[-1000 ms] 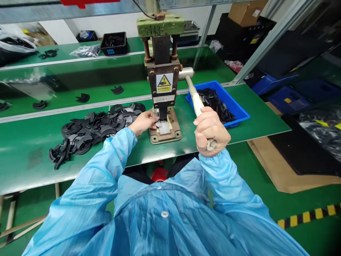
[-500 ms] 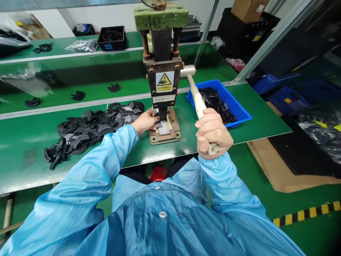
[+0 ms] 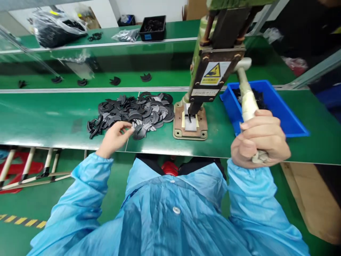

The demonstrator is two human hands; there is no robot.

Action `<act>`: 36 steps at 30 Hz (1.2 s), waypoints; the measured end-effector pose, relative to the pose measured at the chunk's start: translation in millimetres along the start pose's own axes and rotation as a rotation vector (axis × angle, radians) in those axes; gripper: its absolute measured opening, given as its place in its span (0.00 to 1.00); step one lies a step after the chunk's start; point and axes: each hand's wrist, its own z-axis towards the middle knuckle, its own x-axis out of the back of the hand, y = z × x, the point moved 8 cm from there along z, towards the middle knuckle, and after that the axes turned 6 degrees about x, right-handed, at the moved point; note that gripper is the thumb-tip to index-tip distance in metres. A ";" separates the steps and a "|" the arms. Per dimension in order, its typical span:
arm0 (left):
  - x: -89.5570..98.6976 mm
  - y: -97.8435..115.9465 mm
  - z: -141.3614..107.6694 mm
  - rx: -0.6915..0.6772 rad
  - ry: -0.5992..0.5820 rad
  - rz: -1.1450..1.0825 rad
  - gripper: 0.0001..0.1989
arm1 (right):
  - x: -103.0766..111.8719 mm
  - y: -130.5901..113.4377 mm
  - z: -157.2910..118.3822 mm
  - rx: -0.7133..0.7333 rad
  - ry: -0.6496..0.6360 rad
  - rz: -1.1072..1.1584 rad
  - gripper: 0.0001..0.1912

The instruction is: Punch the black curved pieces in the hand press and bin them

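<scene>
My right hand [image 3: 261, 140] is wrapped round the pale, tape-covered lever [image 3: 247, 101] of a hand press [image 3: 210, 74]. Below the press head, a thin dark curved piece [image 3: 189, 115] stands by the light metal plate [image 3: 190, 125] on the base. At the front edge of a pile of flat black crescent-shaped pieces [image 3: 133, 113] is my left hand [image 3: 115, 138]. Its fingers are loosely curled with a gap between thumb and forefinger, and nothing shows in them. A crescent piece [image 3: 138, 132] lies right beside its fingertips.
Right of the press, behind the lever, a blue bin [image 3: 283, 113] holds dark parts. Several small black stacks, one of them a crescent stack [image 3: 115, 81], line the strip behind the pile. A black tray [image 3: 152, 35] and a filled plastic bag [image 3: 57, 32] stand at the back.
My left hand has let go of the black piece at the press and moved left to the pile. The right hand still grips the lever. The view has swung left.
</scene>
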 end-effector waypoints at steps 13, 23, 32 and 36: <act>-66.9 4.4 -18.5 -0.194 -0.055 0.347 0.15 | 1.3 0.6 1.0 -0.032 -0.026 -0.036 0.30; -87.2 29.1 -17.4 -0.322 -0.189 0.360 0.17 | -2.5 -6.2 4.3 -0.009 -0.128 -0.020 0.24; -83.4 23.7 5.9 -0.288 -0.269 0.404 0.18 | -3.3 -8.0 4.5 -0.042 -0.146 -0.048 0.24; -77.2 22.2 18.9 -0.288 -0.254 0.484 0.17 | -5.3 -9.2 5.4 -0.019 -0.147 -0.035 0.24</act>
